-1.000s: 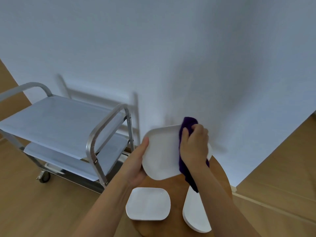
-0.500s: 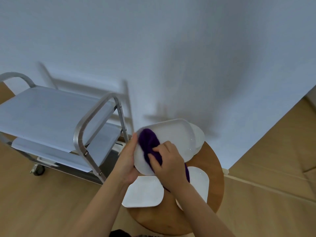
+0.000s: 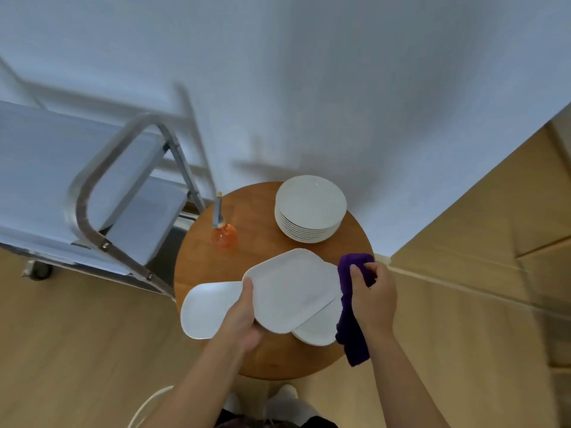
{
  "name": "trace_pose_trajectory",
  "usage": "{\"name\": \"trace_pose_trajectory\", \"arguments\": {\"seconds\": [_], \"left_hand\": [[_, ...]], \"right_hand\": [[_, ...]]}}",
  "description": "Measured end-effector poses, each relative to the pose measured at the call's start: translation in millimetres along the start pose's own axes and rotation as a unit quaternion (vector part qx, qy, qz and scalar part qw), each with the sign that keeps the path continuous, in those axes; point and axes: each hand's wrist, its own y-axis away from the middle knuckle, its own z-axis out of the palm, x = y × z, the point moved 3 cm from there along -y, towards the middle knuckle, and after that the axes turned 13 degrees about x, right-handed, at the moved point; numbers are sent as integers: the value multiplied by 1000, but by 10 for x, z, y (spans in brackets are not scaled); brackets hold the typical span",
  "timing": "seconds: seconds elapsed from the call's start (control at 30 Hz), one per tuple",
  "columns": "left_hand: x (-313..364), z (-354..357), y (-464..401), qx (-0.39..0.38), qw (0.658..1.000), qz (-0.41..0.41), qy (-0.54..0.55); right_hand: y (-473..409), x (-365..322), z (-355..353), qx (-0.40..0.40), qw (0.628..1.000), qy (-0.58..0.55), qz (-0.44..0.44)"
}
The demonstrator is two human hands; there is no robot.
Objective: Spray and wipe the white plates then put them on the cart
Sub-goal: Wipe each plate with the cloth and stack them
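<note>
A metal cart [image 3: 92, 193] is seen beyond the left hand [image 3: 244, 319], beside the round wooden tabletop [image 3: 256, 220]. A square white plate [image 3: 293, 291] is gripped by that hand above two others. A purple cloth [image 3: 352, 307] is clutched by the right hand [image 3: 375, 301] at the plate's edge.

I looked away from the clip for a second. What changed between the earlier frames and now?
The right hand drew the purple cloth off the face of the held plate to its right edge. The view tilted down, bringing a plate stack and an orange spray bottle into sight. Unchanged: the left hand holds that plate, and two plates lie on the round table.
</note>
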Motion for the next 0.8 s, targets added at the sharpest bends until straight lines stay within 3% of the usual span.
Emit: {"name": "trace_pose_trajectory", "arguments": {"seconds": [0.13, 0.23, 0.37, 0.5, 0.63, 0.8], "left_hand": [[-378, 116, -283, 102, 993, -34, 48], [-631, 165, -484, 134, 983, -91, 82], [-908, 230, -681, 163, 976, -136, 55], [-1088, 265, -809, 206, 970, -128, 10], [-1175, 292, -899, 220, 966, -104, -87], [-1210, 228, -1016, 257, 911, -130, -297]], "right_hand": [[-12, 275, -86, -16, 999, 10, 37], [-52, 372, -135, -32, 999, 15, 23], [-167, 454, -177, -41, 999, 28, 14], [-218, 519, -175, -35, 998, 38, 26], [-186, 536, -125, -46, 998, 46, 25], [-126, 510, 53, -106, 991, 79, -2]]}}
